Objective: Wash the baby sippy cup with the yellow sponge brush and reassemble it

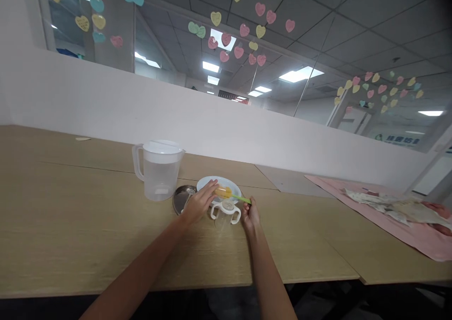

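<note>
My left hand [202,202] is closed around one end of a yellow-orange, partly see-through piece [223,191], perhaps a clear cap with a sponge head inside. From its other end runs a thin green handle [241,198], like that of a bottle brush, whose dark end is gripped by my right hand [251,212]. Just below stands a clear baby bottle [226,216] with two white side handles, upright on the table between my forearms. Behind it lies a white plate [206,180]. A round metal dish [179,198] with a small pale item in it is partly hidden by my left hand.
A translucent plastic jug [160,174] with a lid stands left of the dish on the wooden table [88,226]. To the right, a pink mat [381,221] bears crumpled cloth. A white low wall [226,136] with glass above closes off the back.
</note>
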The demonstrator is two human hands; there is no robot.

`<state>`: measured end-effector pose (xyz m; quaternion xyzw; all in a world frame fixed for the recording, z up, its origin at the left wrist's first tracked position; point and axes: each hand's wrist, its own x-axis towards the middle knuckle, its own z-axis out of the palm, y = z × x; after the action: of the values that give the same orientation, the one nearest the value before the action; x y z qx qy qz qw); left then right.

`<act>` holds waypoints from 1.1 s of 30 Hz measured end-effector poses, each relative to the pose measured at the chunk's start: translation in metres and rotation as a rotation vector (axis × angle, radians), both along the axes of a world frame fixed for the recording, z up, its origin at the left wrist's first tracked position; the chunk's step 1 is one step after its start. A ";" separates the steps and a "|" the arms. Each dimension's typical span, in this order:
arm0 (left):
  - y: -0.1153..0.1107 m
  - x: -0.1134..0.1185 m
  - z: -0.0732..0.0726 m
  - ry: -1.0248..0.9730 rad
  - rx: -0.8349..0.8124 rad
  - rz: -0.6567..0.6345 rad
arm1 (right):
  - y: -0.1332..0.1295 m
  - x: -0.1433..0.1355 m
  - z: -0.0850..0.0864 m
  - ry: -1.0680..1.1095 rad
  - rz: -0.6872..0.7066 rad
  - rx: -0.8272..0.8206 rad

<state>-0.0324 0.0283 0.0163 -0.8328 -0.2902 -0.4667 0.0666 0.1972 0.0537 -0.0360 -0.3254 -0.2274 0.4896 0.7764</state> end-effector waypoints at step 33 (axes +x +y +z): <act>0.044 -0.047 -0.010 0.022 -0.443 0.585 | -0.007 0.001 0.006 -0.039 -0.137 -0.030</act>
<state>-0.0799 0.0721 0.0066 -0.7137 -0.6095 -0.3448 0.0184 0.1986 0.0467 -0.0305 -0.3612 -0.2123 0.4322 0.7985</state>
